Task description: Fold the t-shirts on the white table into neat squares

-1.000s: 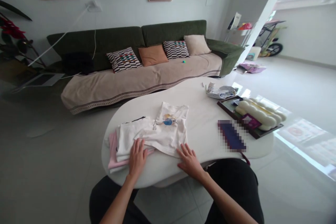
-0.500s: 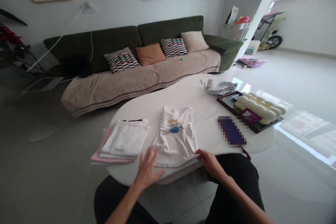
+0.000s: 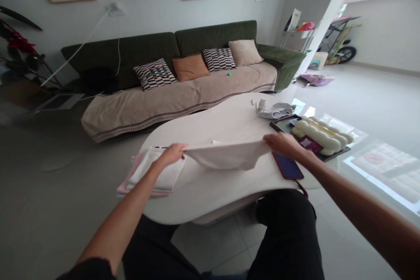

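Observation:
My left hand (image 3: 173, 153) and my right hand (image 3: 281, 143) each pinch one end of a white T-shirt (image 3: 226, 156). The shirt is folded over and hangs between them just above the white oval table (image 3: 210, 192). Its printed side is hidden. To the left, under my left wrist, lies a stack of folded clothes (image 3: 154, 175), white pieces on top of a pink one. A dark blue phone (image 3: 288, 166) lies on the table right below my right hand.
A dark tray (image 3: 331, 155) holding a cream bubble-shaped object (image 3: 321, 135) sits at the table's right end, with crumpled paper (image 3: 274, 109) behind it. A green sofa (image 3: 183, 74) with cushions stands beyond the table. My black-trousered legs (image 3: 288, 236) are under the near edge.
The T-shirt lay flat with its print up and my hands were at its near hem. Now both hands have lifted that edge up and away, folding the shirt over.

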Demonstrator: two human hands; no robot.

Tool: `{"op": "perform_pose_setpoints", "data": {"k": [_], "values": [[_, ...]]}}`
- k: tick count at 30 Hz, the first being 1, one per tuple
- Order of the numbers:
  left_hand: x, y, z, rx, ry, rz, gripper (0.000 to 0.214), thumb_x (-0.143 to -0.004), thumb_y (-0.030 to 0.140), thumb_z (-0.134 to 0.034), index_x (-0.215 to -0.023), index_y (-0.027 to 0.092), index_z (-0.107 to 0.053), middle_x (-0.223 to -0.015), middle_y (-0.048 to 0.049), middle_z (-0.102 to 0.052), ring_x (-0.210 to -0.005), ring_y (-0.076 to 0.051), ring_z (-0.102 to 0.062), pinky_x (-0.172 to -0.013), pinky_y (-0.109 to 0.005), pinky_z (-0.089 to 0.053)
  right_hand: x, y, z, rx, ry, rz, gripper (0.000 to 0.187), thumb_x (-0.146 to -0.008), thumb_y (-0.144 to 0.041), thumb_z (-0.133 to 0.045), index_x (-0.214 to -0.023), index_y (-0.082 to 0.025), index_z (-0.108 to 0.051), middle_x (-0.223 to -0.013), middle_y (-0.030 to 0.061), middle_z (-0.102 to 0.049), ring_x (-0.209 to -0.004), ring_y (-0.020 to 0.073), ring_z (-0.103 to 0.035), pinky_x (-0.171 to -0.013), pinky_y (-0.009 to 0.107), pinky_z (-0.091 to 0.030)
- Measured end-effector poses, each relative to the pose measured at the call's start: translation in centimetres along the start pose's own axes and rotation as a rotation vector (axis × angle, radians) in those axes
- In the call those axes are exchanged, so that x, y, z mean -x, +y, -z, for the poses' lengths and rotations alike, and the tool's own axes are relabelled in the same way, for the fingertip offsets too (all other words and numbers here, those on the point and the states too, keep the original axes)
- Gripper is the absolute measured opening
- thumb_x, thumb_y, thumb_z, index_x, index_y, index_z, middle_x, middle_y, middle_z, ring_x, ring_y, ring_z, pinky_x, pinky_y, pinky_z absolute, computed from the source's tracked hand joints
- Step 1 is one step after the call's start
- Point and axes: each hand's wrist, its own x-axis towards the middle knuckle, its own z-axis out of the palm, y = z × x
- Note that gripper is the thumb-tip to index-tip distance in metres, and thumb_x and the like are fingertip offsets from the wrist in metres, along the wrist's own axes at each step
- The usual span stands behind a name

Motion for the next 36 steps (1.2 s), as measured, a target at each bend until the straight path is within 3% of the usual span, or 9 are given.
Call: {"op": "perform_pose_setpoints", "data": {"k": [2,5,9,15,20,23,27,31,36], "values": [[-4.7,2.1,3.5,-0.001,0.098,-0.018,0.036,-0.069,0.006,-0.042,-0.093,0.015,-0.068,-0.061,-0.0008,-0.066,-0.059,-0.014,-0.061,-0.065,-0.023,-0.048,-4.7,-0.1,3.4,0.027,0.162,-0.088,0.025,-0.078,-0.017,-0.041,-0.088,-0.015,-0.064,-0.079,0.0111,-0.065,-0.074,0.022,-0.06,-0.064,0.032,-0.041],[-8.3,5.3,7.0,0.169,0.506,-0.135,0.045,-0.073,0.008,-0.037,-0.112,0.016,-0.058,-0.092,-0.0047,-0.068,-0.067,-0.013,-0.064,-0.066,-0.022,-0.049,-8.5,-0.6,8.0,-0.103,0.652,-0.195,0.031,-0.077,-0.016,-0.039,-0.097,-0.017,-0.063,-0.086,0.0085,-0.065,-0.078,0.0203,-0.06,-0.067,0.03,-0.043],[-5.5,7.2,7.7,0.223,0.736,-0.379,0.054,-0.071,0.003,-0.036,-0.12,0.02,-0.053,-0.12,-0.0027,-0.057,-0.106,-0.013,-0.054,-0.092,-0.023,-0.041,-5.9,-0.8,9.1,-0.403,0.865,-0.081,0.039,-0.077,-0.011,-0.032,-0.103,-0.018,-0.06,-0.089,0.0066,-0.064,-0.072,0.0163,-0.062,-0.065,0.028,-0.046],[4.0,2.2,-0.3,0.093,0.247,-0.343,0.066,-0.064,0.0,-0.034,-0.124,0.021,-0.049,-0.131,0.0021,-0.046,-0.121,-0.012,-0.041,-0.106,-0.029,-0.026,3.3,1.4,-1.0,-0.469,0.748,-0.023,0.03,-0.079,-0.016,-0.038,-0.09,-0.023,-0.064,-0.106,0.0046,-0.061,-0.098,0.0194,-0.056,-0.088,0.034,-0.042],[9.8,-3.2,-11.0,0.04,-0.19,-0.118,0.066,-0.059,-0.001,-0.034,-0.121,0.016,-0.053,-0.131,-0.0036,-0.045,-0.121,-0.012,-0.042,-0.105,-0.027,-0.029,9.1,2.9,-12.2,-0.473,0.221,-0.019,0.032,-0.075,-0.015,-0.036,-0.085,-0.02,-0.066,-0.1,0.0064,-0.063,-0.09,0.019,-0.06,-0.082,0.03,-0.045],[12.0,-4.4,-14.5,0.026,-0.295,-0.031,0.067,-0.057,-0.002,-0.035,-0.119,0.015,-0.054,-0.131,-0.0041,-0.045,-0.121,-0.013,-0.041,-0.104,-0.026,-0.03,11.1,2.8,-15.8,-0.478,-0.013,-0.034,0.034,-0.071,-0.01,-0.035,-0.084,-0.019,-0.065,-0.089,0.0058,-0.065,-0.084,0.017,-0.061,-0.078,0.027,-0.045],[12.4,-4.5,-14.3,0.095,-0.333,0.002,0.061,-0.061,0.001,-0.037,-0.116,0.019,-0.057,-0.127,-0.0012,-0.05,-0.119,-0.013,-0.044,-0.103,-0.026,-0.029,11.0,2.6,-16.2,-0.459,-0.087,-0.13,0.032,-0.061,-0.006,-0.04,-0.079,-0.019,-0.063,-0.081,0.0048,-0.065,-0.078,0.0159,-0.06,-0.074,0.025,-0.043],[8.8,-3.8,-11.4,0.264,-0.361,0.054,0.044,-0.069,0.009,-0.041,-0.105,0.019,-0.064,-0.104,-0.0028,-0.066,-0.098,-0.016,-0.06,-0.092,-0.03,-0.042,7.3,3.1,-14.1,-0.636,-0.123,-0.178,0.018,-0.063,-0.011,-0.046,-0.061,-0.018,-0.062,-0.048,0.0006,-0.059,-0.048,0.0136,-0.055,-0.052,0.022,-0.043],[1.0,-1.2,-6.0,0.432,-0.081,0.167,0.04,-0.076,0.016,-0.041,-0.112,0.01,-0.058,-0.099,-0.009,-0.066,-0.086,-0.018,-0.063,-0.078,-0.033,-0.049,-1.0,3.9,-9.1,-0.694,0.195,-0.18,0.027,-0.076,-0.022,-0.04,-0.086,-0.012,-0.063,-0.065,0.0047,-0.064,-0.058,0.014,-0.057,-0.055,0.024,-0.044]]}}
